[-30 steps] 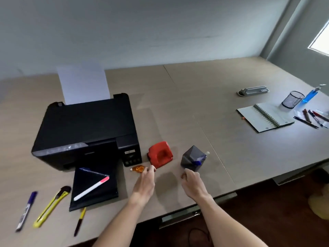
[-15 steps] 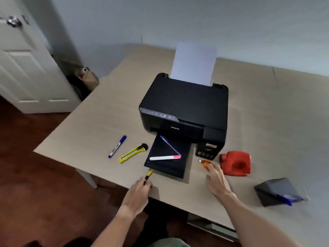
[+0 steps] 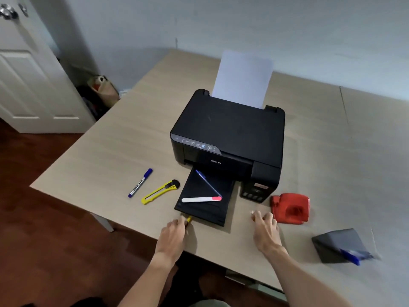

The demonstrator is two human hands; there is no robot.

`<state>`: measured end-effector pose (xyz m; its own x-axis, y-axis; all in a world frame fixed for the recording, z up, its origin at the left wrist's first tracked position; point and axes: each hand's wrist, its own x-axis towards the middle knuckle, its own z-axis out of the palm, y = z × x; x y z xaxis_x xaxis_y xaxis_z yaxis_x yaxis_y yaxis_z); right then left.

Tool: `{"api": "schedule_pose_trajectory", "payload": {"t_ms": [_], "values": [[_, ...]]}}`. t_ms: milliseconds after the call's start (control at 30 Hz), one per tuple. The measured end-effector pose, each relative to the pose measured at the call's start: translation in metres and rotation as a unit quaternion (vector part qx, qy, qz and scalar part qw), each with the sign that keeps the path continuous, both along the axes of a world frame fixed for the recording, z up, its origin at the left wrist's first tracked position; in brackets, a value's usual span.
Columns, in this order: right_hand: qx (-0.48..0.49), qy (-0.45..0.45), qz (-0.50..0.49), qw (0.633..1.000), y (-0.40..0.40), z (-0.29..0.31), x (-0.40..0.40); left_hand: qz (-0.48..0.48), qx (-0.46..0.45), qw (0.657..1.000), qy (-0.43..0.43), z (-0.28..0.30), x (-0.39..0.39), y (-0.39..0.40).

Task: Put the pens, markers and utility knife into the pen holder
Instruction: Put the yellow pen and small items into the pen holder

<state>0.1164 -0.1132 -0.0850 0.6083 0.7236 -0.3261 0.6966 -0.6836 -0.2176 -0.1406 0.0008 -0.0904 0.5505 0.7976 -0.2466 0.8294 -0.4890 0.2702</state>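
We see a black printer [image 3: 230, 134] at the middle of the bench [image 3: 124, 151], a white sheet [image 3: 242, 78] standing up from its back at 12 o'clock. Its output tray [image 3: 205, 209] sticks out toward us, and on it lie a blue pen [image 3: 208, 182], set diagonally, and a white marker with a pink cap [image 3: 201, 199], lying crosswise.

At 9 o'clock from the tray a yellow utility knife [image 3: 160, 191] lies flat on the bench, and just beyond it, further toward 9 o'clock, a blue marker [image 3: 140, 182]; the two lie apart.

At the tray's near corner our left hand [image 3: 174, 234] rests on the bench with fingers curled around a yellow-tipped pen [image 3: 189, 218], only the tip showing past the fingers; we cannot tell whether the pen is lifted off the bench.

Our right hand [image 3: 265, 229] lies palm down at 5 o'clock from the printer, fingers loosely spread and holding nothing, just beside a red hole punch [image 3: 290, 208]. A dark grey pouch [image 3: 340, 244] sits well apart at 4 o'clock, something blue poking from it.
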Motion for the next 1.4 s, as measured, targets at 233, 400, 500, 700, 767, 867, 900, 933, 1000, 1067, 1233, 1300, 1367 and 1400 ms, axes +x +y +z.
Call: {"api": "schedule_pose_trajectory", "payload": {"t_ms": [233,400,500,700,767,867,900,933,1000,1067,1233,1300,1367,1400], "values": [[0.210,0.078,-0.082,0.971,-0.053,0.026,0.013,-0.067,-0.108,0.990,-0.066,0.002,0.070,-0.080],[0.347,-0.014,-0.086,0.934,-0.098,0.055,0.045,-0.143,-0.121,0.978,-0.088,0.014,0.131,-0.102],[0.393,-0.101,-0.129,0.905,-0.123,0.069,0.070,-0.183,-0.117,0.970,-0.110,0.026,0.158,-0.102],[0.236,-0.119,-0.215,0.940,-0.165,0.082,0.107,-0.183,-0.101,0.968,-0.138,0.050,0.202,-0.084],[0.195,-0.123,-0.223,0.947,-0.168,0.081,0.113,-0.194,-0.079,0.967,-0.148,0.062,0.213,-0.081],[0.158,-0.115,-0.226,0.954,-0.165,0.080,0.118,-0.208,-0.051,0.962,-0.172,0.078,0.227,-0.079],[0.156,-0.108,-0.228,0.955,-0.163,0.080,0.118,-0.211,-0.045,0.960,-0.176,0.082,0.232,-0.080],[0.158,-0.102,-0.231,0.954,-0.162,0.080,0.118,-0.215,-0.044,0.959,-0.181,0.087,0.238,-0.081],[0.164,-0.102,-0.233,0.953,-0.162,0.080,0.119,-0.227,-0.046,0.954,-0.191,0.095,0.248,-0.083],[0.167,-0.109,-0.234,0.951,-0.166,0.080,0.120,-0.242,-0.044,0.950,-0.194,0.101,0.258,-0.088],[0.190,-0.112,-0.260,0.940,-0.179,0.087,0.120,-0.288,-0.025,0.938,-0.193,0.108,0.279,-0.101],[0.205,-0.121,-0.267,0.934,-0.187,0.090,0.119,-0.304,-0.013,0.934,-0.186,0.108,0.287,-0.107],[0.211,-0.126,-0.276,0.929,-0.196,0.092,0.117,-0.321,-0.006,0.927,-0.195,0.107,0.293,-0.113],[0.213,-0.130,-0.278,0.928,-0.199,0.092,0.116,-0.330,-0.005,0.922,-0.204,0.106,0.295,-0.116]]}}
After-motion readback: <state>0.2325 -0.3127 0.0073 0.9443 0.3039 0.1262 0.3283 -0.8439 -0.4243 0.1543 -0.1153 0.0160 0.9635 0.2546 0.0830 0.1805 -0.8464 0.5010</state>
